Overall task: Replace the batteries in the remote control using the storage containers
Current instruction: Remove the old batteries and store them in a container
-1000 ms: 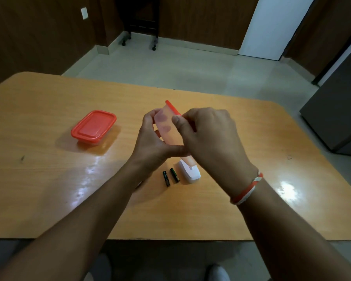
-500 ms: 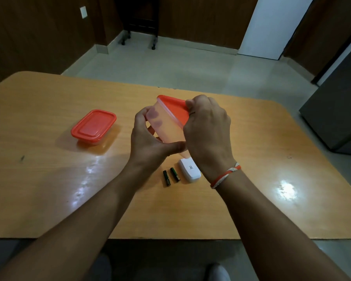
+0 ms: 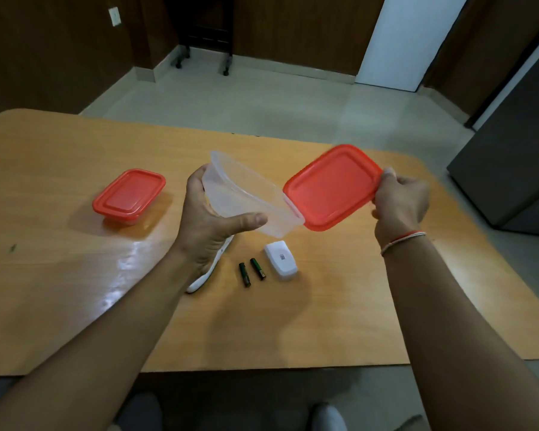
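The remote control (image 3: 209,269) lies on the wooden table (image 3: 339,306), mostly hidden beneath the left wrist, with only its white lower edge and rounded near end showing. Just to the right of it, below the gap between the two hands, two dark batteries (image 3: 251,271) lie side by side on the table, close together but not touching, and just right of them rests the white battery cover (image 3: 281,259), inner face up with a small printed label. The left hand (image 3: 210,227) is raised above the table and closed around a clear container (image 3: 249,199), thumb pressed along its near side and fingers wrapped behind its far end; the container is tilted so that its open mouth faces up and to the right, and whether anything lies inside it cannot be told. The right hand (image 3: 400,202) pinches the right edge of a red lid (image 3: 332,188), held off the container and tilted toward the camera; the lid's left edge sits just beside or touching the container's right rim. The hands are apart, each clamped on its own piece. Well to the left of the left hand, a second container with a red lid (image 3: 129,194) stands closed on the table. A red and white thread band (image 3: 402,241) circles the right wrist.
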